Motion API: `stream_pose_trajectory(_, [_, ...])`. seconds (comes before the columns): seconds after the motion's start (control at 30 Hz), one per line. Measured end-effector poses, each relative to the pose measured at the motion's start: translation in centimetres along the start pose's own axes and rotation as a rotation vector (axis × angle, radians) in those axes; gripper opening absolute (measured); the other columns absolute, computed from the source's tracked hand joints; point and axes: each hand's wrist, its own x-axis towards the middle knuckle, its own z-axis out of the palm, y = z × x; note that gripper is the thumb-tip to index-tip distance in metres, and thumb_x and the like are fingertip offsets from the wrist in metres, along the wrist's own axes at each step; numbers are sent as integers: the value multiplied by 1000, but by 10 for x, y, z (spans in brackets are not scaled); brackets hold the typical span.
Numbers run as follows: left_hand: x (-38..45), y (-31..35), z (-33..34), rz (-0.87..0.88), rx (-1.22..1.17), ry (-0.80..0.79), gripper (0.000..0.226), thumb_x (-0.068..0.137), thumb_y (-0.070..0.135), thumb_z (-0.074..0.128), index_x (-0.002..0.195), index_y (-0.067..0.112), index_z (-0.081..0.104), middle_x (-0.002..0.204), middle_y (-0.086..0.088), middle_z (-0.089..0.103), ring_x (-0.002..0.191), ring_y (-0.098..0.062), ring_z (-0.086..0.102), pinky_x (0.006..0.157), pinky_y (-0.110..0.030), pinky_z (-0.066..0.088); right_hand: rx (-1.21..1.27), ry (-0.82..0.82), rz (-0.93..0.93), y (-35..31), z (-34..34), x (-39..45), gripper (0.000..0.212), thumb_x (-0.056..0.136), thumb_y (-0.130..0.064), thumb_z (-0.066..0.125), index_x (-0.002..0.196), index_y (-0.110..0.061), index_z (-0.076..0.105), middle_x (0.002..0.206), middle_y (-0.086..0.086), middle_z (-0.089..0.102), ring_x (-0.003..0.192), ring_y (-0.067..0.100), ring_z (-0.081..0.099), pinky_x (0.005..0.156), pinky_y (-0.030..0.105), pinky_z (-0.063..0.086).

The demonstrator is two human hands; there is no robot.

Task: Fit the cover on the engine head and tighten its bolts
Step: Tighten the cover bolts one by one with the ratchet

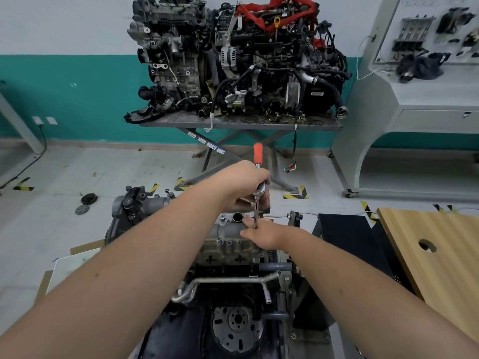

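The grey metal cover (pixel 228 230) lies on top of the engine head (pixel 230 251), in the middle of the view. A ratchet wrench with an orange handle (pixel 258 154) stands upright over the cover's far right part, its long extension bar (pixel 256 212) reaching down to the cover. My left hand (pixel 243 183) grips the ratchet's head at the top of the bar. My right hand (pixel 261 233) rests on the cover, and its fingertips pinch the bar's lower end. The bolt under the socket is hidden by my fingers.
Two other engines (pixel 233 60) stand on a grey scissor-leg table (pixel 241 124) straight ahead. A wooden board with a round hole (pixel 435 252) lies to the right, a grey training bench (pixel 414 99) behind it. Round parts (pixel 88 199) lie on the floor at left.
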Motion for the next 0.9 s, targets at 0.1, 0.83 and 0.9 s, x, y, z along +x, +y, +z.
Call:
stream_pose_trajectory(0.1, [3, 5, -3, 22, 250, 1, 19, 100, 20, 44, 93, 11, 59, 61, -1, 69, 53, -13, 67, 52, -23, 45, -33, -2, 14, 1, 0, 1, 66, 101, -48, 39, 159, -26, 16, 160, 5, 25, 140, 29, 35, 107, 36, 31])
stream_pose_trajectory(0.83, [5, -56, 49, 282, -726, 266, 48, 106, 51, 31, 106, 20, 67, 86, 1, 75, 70, -14, 69, 64, -29, 52, 78, 78, -13, -1, 7, 4, 27, 67, -48, 39, 71, -28, 56, 81, -2, 56, 73, 11, 46, 74, 30, 43])
stream_pose_trajectory(0.9, [5, -49, 37, 172, -794, 229, 41, 105, 48, 40, 100, 16, 65, 67, -4, 69, 56, -19, 63, 61, -32, 50, 93, 71, -10, -1, 7, 2, 27, 79, -48, 45, 84, -29, 63, 94, 2, 61, 84, 15, 52, 80, 32, 47])
